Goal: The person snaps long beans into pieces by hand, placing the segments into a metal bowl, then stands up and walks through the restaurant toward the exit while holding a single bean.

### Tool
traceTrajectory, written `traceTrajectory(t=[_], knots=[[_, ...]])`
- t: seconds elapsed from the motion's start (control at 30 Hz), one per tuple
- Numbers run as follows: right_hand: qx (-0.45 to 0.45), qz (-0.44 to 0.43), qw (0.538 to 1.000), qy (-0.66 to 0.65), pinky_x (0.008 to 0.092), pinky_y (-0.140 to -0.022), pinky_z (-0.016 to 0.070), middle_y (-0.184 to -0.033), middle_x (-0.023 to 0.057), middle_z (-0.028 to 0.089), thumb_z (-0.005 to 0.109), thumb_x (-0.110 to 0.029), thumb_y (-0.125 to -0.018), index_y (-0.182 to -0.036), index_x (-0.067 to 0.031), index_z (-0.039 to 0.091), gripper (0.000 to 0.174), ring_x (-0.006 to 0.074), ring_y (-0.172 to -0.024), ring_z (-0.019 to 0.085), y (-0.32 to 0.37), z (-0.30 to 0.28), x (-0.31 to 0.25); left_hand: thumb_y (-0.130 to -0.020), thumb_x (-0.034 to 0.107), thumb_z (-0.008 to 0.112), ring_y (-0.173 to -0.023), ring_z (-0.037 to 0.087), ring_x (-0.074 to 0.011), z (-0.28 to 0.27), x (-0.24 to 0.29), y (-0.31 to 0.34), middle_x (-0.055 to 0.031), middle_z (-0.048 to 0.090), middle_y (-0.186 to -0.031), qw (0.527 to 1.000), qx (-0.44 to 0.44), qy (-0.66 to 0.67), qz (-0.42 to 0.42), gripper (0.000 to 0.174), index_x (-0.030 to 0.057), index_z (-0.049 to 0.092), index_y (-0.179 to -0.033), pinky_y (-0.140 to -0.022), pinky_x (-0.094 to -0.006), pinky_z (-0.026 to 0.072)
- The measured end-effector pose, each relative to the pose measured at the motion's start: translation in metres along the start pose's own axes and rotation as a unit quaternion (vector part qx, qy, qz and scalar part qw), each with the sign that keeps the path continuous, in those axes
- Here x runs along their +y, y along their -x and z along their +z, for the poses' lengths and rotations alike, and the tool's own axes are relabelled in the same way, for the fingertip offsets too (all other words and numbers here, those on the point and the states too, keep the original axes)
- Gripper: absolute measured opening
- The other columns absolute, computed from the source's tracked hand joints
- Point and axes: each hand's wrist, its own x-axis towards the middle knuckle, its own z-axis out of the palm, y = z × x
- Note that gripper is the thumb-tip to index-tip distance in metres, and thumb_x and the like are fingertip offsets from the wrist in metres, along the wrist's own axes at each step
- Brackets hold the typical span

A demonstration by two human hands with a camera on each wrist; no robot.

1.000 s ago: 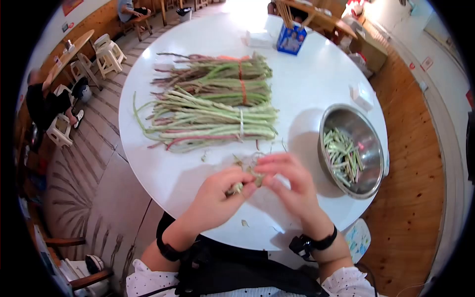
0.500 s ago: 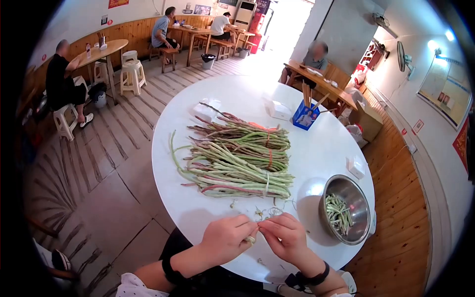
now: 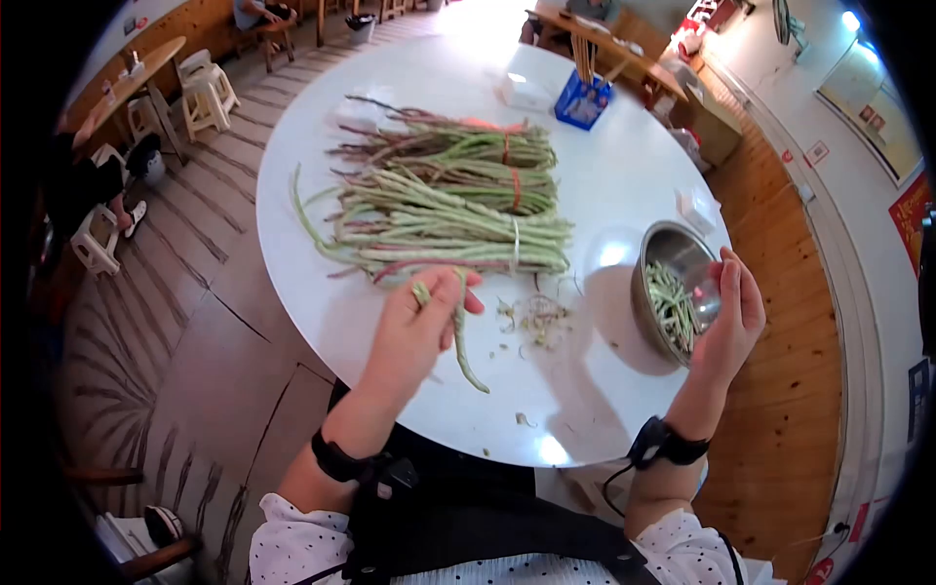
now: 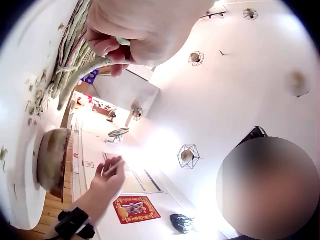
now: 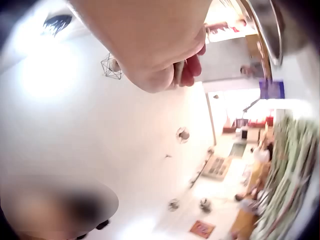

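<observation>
My left hand (image 3: pixel 414 327) grips a pale green long bean (image 3: pixel 466 353) over the near part of the table. One length of the bean hangs down past the fingers, and a stub shows by the thumb. At the right, my right hand (image 3: pixel 733 317) is raised beside the metal bowl (image 3: pixel 641 307), overlapping its rim in the head view. It pinches a short bean piece (image 4: pixel 115 164), mostly hidden by the fingers. Cut bean pieces (image 3: pixel 671 304) lie in the bowl. Tied bundles of long beans (image 3: pixel 429 234) lie across the table, ahead of the left hand.
Bean trimmings (image 3: pixel 539 322) are scattered on the round white table (image 3: pixel 390 414) between the hands. A blue box (image 3: pixel 583 100) of chopsticks stands at the back, with white boxes (image 3: pixel 698 210) near the table edge. Stools (image 3: pixel 207 97) and seated people are farther off.
Both hands were together over the near table, working on the bean. They have parted: the right has moved to the bowl, while the left keeps the bean. The head view has tilted up, then back down.
</observation>
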Motion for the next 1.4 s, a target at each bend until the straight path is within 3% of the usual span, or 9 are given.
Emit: traceTrajectory(t=[0.07, 0.3, 0.5, 0.67, 0.77, 0.9, 1.0, 1.2, 1.4], knots=[[-0.039, -0.088, 0.982, 0.163, 0.0266, -0.083, 0.0467, -0.089, 0.0065, 0.068, 0.061, -0.013, -0.096, -0.112, 0.0010, 0.070, 0.023, 0.0126, -0.088, 0.061, 0.001, -0.020, 0.011, -0.103, 0.024, 0.047, -0.052, 0.040, -0.0010, 0.001, 0.005, -0.002, -0.0031, 0.065, -0.084, 1.000, -0.004, 0.018, 0.000, 0.027, 0.0028, 0.061, -0.112, -0.047, -0.0173, 0.0289], [-0.364, -0.111, 0.924, 0.030, 0.0269, -0.062, 0.0511, -0.095, 0.0095, 0.070, 0.074, 0.003, -0.079, -0.117, -0.0032, 0.069, 0.039, 0.0181, -0.084, 0.064, 0.060, 0.029, -0.043, -0.102, 0.019, 0.048, -0.056, 0.045, -0.0031, 0.033, 0.026, 0.015, -0.0047, 0.067, -0.084, 0.990, -0.130, -0.043, -0.019, 0.022, 0.0028, 0.062, -0.106, -0.051, -0.0183, 0.0349], [-0.388, -0.212, 0.897, 0.030, 0.0326, -0.062, 0.0452, -0.081, 0.0079, 0.060, 0.073, 0.005, -0.068, -0.087, -0.0043, 0.065, 0.022, 0.0253, -0.072, 0.057, 0.065, 0.054, -0.043, -0.102, 0.015, 0.049, -0.062, 0.047, -0.0026, 0.035, 0.035, 0.031, -0.0013, 0.067, -0.086, 0.988, -0.134, -0.068, -0.027, 0.020, 0.0020, 0.063, -0.105, -0.055, -0.0189, 0.0387], [-0.303, -0.382, 0.872, 0.031, 0.0337, -0.059, 0.0448, -0.080, 0.0077, 0.060, 0.074, 0.005, -0.063, -0.086, -0.0045, 0.066, 0.026, 0.0252, -0.072, 0.057, 0.084, 0.064, -0.031, -0.101, 0.018, 0.048, -0.052, 0.048, -0.0038, 0.038, 0.029, 0.032, -0.0050, 0.067, -0.082, 0.997, -0.046, 0.025, -0.063, 0.021, 0.0026, 0.063, -0.100, -0.045, -0.0189, 0.0368], [-0.347, -0.346, 0.871, 0.033, 0.0318, -0.059, 0.0452, -0.080, 0.0078, 0.060, 0.074, 0.004, -0.064, -0.085, -0.0043, 0.066, 0.024, 0.0256, -0.071, 0.057, 0.077, 0.049, -0.034, -0.101, 0.023, 0.051, -0.050, 0.049, -0.0063, 0.032, 0.027, 0.024, -0.0035, 0.064, -0.079, 0.995, 0.053, 0.083, -0.022, 0.022, 0.0029, 0.059, -0.107, -0.042, -0.0195, 0.0320], [-0.338, -0.077, 0.936, 0.061, 0.0356, -0.067, 0.0504, -0.089, 0.0104, 0.062, 0.073, 0.000, -0.079, -0.098, -0.0008, 0.067, 0.020, 0.0268, -0.076, 0.059, 0.078, 0.008, -0.010, -0.103, 0.023, 0.047, -0.058, 0.052, -0.0057, -0.020, 0.021, 0.018, -0.0029, 0.062, -0.082, 0.979, 0.119, 0.143, 0.080, 0.025, 0.0013, 0.057, -0.113, -0.044, -0.0194, 0.0343], [-0.423, -0.179, 0.812, 0.360, 0.0386, -0.073, 0.0518, -0.100, 0.0114, 0.063, 0.070, -0.006, -0.081, -0.121, -0.0063, 0.064, 0.040, 0.0301, -0.086, 0.063, 0.095, 0.007, 0.011, -0.104, 0.021, 0.045, -0.060, 0.051, -0.0060, -0.026, 0.025, 0.024, -0.0021, 0.062, -0.083, 0.979, 0.128, 0.135, 0.082, 0.024, 0.0017, 0.057, -0.114, -0.046, -0.0193, 0.0353], [-0.483, -0.274, 0.806, 0.205, 0.0327, -0.049, 0.0473, -0.077, 0.0045, 0.055, 0.068, -0.008, -0.079, -0.103, -0.0086, 0.070, 0.024, 0.0215, -0.066, 0.060, 0.132, 0.013, -0.006, -0.104, 0.023, 0.048, -0.058, 0.050, -0.0054, -0.008, 0.022, 0.025, -0.0013, 0.064, -0.084, 0.990, 0.093, 0.103, 0.036, 0.024, 0.0042, 0.059, -0.113, -0.048, -0.0192, 0.0354], [-0.626, -0.260, 0.726, 0.114, 0.0295, -0.053, 0.0512, -0.082, 0.0054, 0.055, 0.071, -0.014, -0.080, -0.100, -0.0048, 0.068, 0.022, 0.0202, -0.074, 0.060, 0.168, 0.020, -0.001, -0.103, 0.024, 0.048, -0.057, 0.049, -0.0057, -0.009, 0.026, 0.028, -0.0027, 0.064, -0.083, 0.990, 0.101, 0.089, 0.041, 0.023, 0.0043, 0.059, -0.109, -0.048, -0.0192, 0.0361]])
